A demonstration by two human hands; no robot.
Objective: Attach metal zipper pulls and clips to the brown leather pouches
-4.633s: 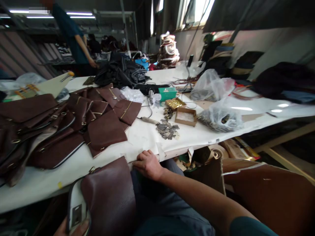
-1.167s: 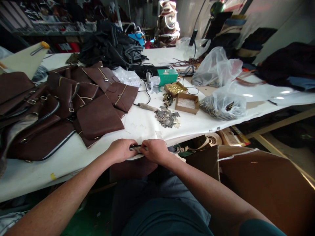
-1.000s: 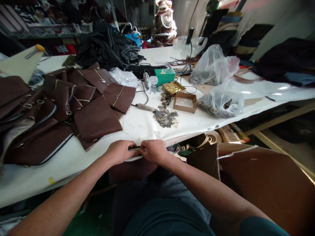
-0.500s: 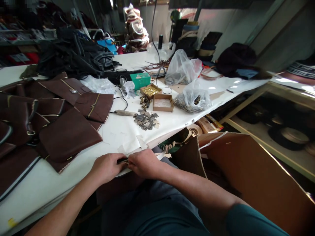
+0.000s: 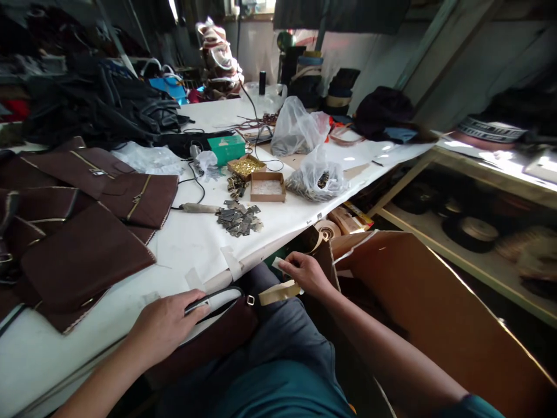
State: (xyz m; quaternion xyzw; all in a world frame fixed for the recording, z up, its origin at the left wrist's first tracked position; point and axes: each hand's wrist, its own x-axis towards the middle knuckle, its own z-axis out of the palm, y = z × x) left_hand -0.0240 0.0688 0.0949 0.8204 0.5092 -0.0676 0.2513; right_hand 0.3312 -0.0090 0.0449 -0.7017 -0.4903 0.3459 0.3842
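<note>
Brown on the outside, the bag point(image 5: 232, 338) lies across the person's lap, just under the near edge of the worktop point(image 5: 183, 244). Its top is open, with a white inside and a black rim, and a little metal ring point(image 5: 250, 300) sits at 1 o'clock on it. At 9 o'clock the left hand point(image 5: 167, 325) has its grip clamped on the bag's rim. At 2 o'clock the right hand point(image 5: 307, 273) is off the bag, its grip pinched on a small white piece point(image 5: 277, 264). A tan strip point(image 5: 276, 292) hangs just below that hand; I cannot tell if they are joined.

Straight up at 12 o'clock is a heap of flat metal plates point(image 5: 238, 219), with a tool handle point(image 5: 200, 208) at the heap's 9 o'clock side. Past them is a green box point(image 5: 226, 149). Clear plastic with small bits inside point(image 5: 317, 180) sits at 1 o'clock, more brown bags point(image 5: 87, 249) at 10, and a big cardboard box point(image 5: 391, 273) near 3.
</note>
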